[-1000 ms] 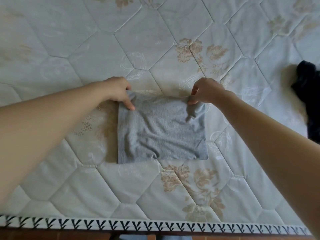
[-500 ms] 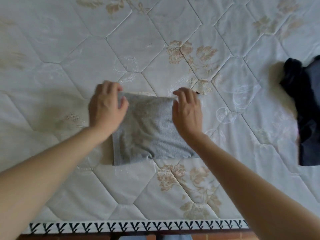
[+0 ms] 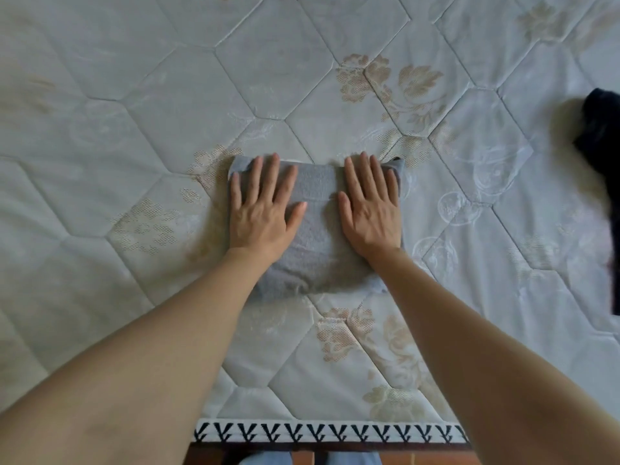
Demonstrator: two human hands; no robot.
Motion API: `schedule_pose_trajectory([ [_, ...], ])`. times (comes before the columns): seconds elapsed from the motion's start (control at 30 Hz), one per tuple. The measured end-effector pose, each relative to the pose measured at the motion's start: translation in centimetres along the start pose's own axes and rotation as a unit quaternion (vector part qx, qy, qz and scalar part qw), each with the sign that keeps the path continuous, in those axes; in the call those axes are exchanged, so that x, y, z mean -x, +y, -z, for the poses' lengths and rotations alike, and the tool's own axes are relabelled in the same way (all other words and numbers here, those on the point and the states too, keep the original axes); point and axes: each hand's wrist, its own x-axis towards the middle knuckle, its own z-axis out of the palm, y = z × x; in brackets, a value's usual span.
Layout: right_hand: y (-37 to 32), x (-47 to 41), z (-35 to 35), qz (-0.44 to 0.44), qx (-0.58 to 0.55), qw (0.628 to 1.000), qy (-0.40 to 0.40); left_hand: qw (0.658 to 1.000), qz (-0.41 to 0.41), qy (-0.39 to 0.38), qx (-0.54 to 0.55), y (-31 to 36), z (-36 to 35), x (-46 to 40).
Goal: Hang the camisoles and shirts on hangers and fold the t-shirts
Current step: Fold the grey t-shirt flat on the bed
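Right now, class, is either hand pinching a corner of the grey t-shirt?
No: the left hand and right hand lie flat, fingers straight, pressing on the folded grey t-shirt.

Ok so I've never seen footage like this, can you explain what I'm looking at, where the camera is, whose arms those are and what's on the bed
No machine here: a person is working with bare hands. The picture comes from one wide-angle camera worn on the head, looking forward and down, so the two arms reaching in from the bottom are the wearer's own.

The surface is a quilted mattress with a floral pattern. On it lies a folded grey t-shirt. The left hand and right hand lie flat on top of it, fingers straight, pressing it down rather than gripping anything. Nothing is held.

At the right edge lies a dark garment, partly out of view, so I cannot tell what kind it is.
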Motion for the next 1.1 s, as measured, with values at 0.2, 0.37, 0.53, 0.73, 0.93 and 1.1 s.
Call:
schedule_pose_trajectory([
  [0.2,3.0,-0.6,1.3,-0.094,0.040,0.994,-0.032,0.992,0.121,-0.021,0.001,-1.9,0.9,0.8],
  [0.37,0.4,2.4,2.2,-0.080,-0.007,0.996,0.044,0.995,0.016,0.094,0.037,1.2,1.5,3.7],
  [0.53,-3.8,7.7,-0.7,-0.015,-0.045,0.999,0.013,0.996,-0.017,0.087,0.033,5.7,-1.4,7.5],
  [0.73,-1.8,10.8,-2.5,-0.013,0.005,1.000,-0.014,0.995,-0.036,0.092,-0.016,3.4,-3.8,10.4],
  [0.93,1.3,11.9,-1.2,-0.073,0.034,0.995,-0.057,0.998,0.011,0.064,-0.014,1.4,-3.2,11.6],
  [1.1,-0.5,10.2,0.5,-0.028,0.010,0.999,-0.020,0.996,-0.051,0.076,-0.017,2.5,-0.5,9.8],
])
